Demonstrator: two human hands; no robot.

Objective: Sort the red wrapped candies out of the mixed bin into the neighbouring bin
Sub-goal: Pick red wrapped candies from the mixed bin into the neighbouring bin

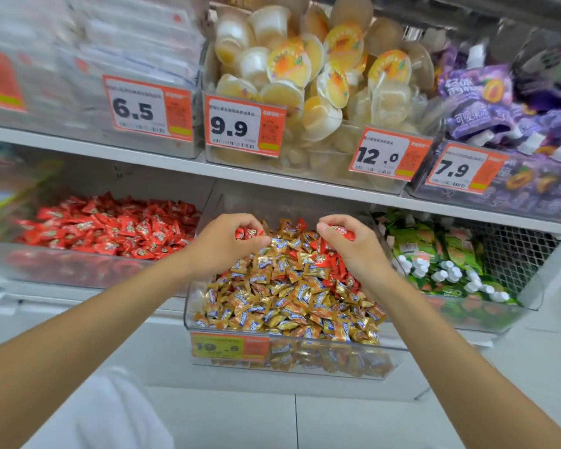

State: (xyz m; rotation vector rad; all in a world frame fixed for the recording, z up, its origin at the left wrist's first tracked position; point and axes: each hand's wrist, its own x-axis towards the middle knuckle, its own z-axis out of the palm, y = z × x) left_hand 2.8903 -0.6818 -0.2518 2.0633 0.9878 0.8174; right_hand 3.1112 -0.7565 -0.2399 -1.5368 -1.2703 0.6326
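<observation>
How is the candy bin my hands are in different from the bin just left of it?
The middle bin holds mostly gold candies with a few red candies mixed in; the left bin holds only red ones. The middle bin shows a price tag on its front; the left bin shows none. Both are clear plastic on one shelf.

At 6 o'clock, gold-and-blue candies (289,303) flecked with red wrapped candies (329,260); at 9 o'clock, uniformly red heap (110,225); at 3 o'clock, green pouches (434,247), white caps (447,273); at 12 o'clock, orange-and-white price tags (245,124).
</observation>
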